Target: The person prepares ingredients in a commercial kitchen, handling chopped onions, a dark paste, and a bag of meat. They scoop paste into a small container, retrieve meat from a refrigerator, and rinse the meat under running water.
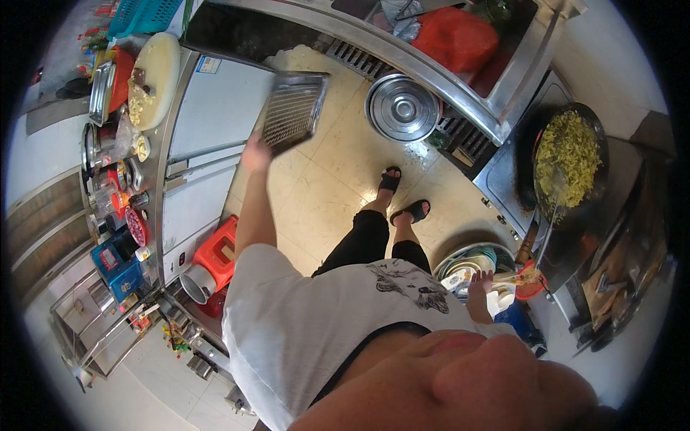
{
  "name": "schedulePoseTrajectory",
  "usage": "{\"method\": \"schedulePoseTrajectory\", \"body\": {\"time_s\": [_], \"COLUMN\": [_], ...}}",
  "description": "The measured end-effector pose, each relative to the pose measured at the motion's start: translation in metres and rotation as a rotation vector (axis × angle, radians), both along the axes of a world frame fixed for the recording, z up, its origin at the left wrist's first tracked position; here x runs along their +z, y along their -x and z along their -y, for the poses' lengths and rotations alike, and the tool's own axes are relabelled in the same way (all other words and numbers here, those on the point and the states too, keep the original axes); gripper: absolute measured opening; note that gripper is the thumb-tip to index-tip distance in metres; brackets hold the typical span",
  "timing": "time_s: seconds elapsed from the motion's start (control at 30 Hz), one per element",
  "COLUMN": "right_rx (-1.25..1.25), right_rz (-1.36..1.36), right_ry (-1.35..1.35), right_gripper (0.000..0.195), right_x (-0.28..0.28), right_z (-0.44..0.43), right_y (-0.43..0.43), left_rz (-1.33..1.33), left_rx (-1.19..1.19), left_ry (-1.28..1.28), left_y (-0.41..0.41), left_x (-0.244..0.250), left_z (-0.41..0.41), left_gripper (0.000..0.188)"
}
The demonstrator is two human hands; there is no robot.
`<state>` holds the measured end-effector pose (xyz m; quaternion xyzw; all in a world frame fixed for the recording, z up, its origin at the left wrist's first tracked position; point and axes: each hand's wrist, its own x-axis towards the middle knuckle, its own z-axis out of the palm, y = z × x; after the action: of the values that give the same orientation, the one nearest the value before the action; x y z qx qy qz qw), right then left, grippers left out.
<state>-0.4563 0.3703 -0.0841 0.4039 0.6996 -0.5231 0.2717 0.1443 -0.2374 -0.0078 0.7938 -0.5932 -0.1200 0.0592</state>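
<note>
My left hand (255, 155) grips the near corner of a rectangular metal rack with a grid-like face (294, 110), held out over the floor beside a white under-counter unit. The hand and rack are slightly blurred. On the right, my right hand (478, 285) holds nothing, its fingers apart. From this view it overlaps a large metal basin (504, 249) stacked with bowls and plates (464, 268); I cannot tell whether it touches them. Beyond that hand, a wok (604, 143) on the stove holds chopped yellow-green food (568, 156), with a long-handled metal utensil (551, 229) resting in it.
A lidded metal pot (403, 108) stands on the tiled floor ahead. The left counter carries a round cutting board (156, 81) with chopped pieces, and a blue box-like device (116, 264). Below is a red plastic stool (218, 253). A red plastic bag (455, 40) lies in the sink area.
</note>
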Motion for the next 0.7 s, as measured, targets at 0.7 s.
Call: {"method": "schedulePoseTrajectory", "body": {"time_s": [0.7], "right_rx": [0.037], "right_rz": [0.201], "right_ry": [-0.255], "right_gripper": [0.042], "right_x": [0.011], "right_z": [-0.068], "right_y": [-0.091], "left_rz": [-0.086], "left_rx": [-1.102], "left_ry": [-0.119], "left_y": [0.403], "left_x": [-0.207], "left_z": [0.147], "left_gripper": [0.045]}}
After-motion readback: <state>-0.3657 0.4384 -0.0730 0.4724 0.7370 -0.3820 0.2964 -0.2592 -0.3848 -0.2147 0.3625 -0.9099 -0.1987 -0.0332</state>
